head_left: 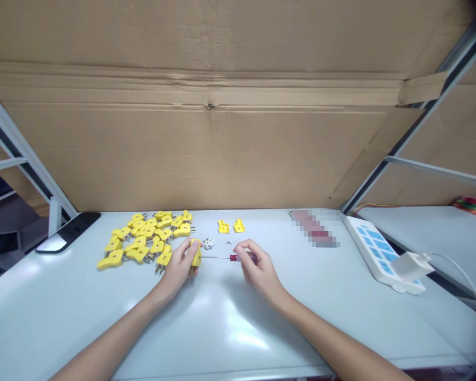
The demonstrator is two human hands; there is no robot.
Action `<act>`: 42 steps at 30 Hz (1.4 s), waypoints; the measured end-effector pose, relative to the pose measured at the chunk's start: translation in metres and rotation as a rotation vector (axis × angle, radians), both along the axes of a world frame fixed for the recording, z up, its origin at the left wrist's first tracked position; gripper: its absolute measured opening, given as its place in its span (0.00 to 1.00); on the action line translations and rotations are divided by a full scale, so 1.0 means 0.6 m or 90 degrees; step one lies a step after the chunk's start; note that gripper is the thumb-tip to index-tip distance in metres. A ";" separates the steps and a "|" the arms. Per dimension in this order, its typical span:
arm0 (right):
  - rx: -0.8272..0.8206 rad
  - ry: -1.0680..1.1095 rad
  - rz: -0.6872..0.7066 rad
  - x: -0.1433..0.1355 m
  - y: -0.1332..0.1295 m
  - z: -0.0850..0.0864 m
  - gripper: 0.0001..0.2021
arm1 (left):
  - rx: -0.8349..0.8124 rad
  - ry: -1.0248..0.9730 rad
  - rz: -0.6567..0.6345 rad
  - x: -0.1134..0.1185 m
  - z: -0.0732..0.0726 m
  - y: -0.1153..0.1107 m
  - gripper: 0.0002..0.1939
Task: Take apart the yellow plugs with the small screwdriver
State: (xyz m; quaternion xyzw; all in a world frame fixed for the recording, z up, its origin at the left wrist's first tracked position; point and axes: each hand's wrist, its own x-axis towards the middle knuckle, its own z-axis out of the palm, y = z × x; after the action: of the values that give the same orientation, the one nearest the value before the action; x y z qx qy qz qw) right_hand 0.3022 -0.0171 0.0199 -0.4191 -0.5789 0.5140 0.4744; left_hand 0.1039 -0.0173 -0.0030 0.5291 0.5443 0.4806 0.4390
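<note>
My left hand (179,264) is closed around a yellow plug (196,253), holding it above the table. In my right hand (257,267) is a screwdriver (233,257) with a dark red handle. Its thin shaft points left, and the tip meets the side of the plug. Just beyond my hands lie a white plug insert with metal parts (208,243) and a few tiny dark screws (229,242). Two yellow shell halves (223,227) rest farther back. Left of my left hand is a loose pile of yellow plugs (146,231) with metal pins.
A white power strip (375,248) with a plugged-in charger (412,266) and cable lies on the right. A dark phone-like slab (68,233) sits at the left edge. Cardboard (222,159) walls the table's back, between metal frame posts. A blurred reddish item (313,227) lies back right.
</note>
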 end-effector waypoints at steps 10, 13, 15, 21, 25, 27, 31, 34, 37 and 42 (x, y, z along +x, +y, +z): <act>-0.202 0.047 0.073 0.003 0.012 0.003 0.15 | 0.005 -0.015 0.019 -0.002 0.003 0.002 0.25; -0.154 0.053 0.069 0.004 0.013 0.001 0.14 | 0.000 -0.017 0.023 -0.002 0.003 0.003 0.24; -0.136 0.015 0.072 0.004 0.014 -0.001 0.13 | 0.000 -0.016 0.026 -0.001 0.003 0.003 0.24; -0.007 -0.083 0.053 0.003 0.010 -0.006 0.14 | -0.024 -0.041 0.019 0.001 0.003 0.001 0.26; 0.097 -0.076 0.041 0.004 0.003 0.000 0.11 | -0.074 -0.110 0.013 0.002 0.007 -0.001 0.26; 0.127 -0.053 0.034 0.005 0.000 0.003 0.11 | -0.104 -0.141 0.006 0.004 0.011 -0.002 0.26; 0.128 0.018 0.018 0.006 -0.003 0.004 0.11 | -0.154 -0.180 -0.053 0.012 0.019 -0.008 0.26; 0.122 0.052 0.024 0.008 -0.003 0.004 0.12 | -0.188 -0.205 -0.101 0.019 0.019 -0.015 0.25; 0.152 0.059 0.022 0.010 -0.004 0.006 0.11 | -0.216 -0.232 -0.164 0.026 0.014 -0.023 0.26; 0.277 0.039 -0.027 0.016 -0.005 0.010 0.08 | -0.205 -0.315 -0.236 0.032 0.008 -0.032 0.25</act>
State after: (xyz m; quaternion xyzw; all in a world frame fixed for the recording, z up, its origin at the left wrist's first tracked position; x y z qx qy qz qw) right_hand 0.3116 -0.0201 0.0258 -0.3037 -0.6523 0.3793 0.5817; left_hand 0.1233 -0.0364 0.0020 0.4106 0.3845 0.4145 0.7154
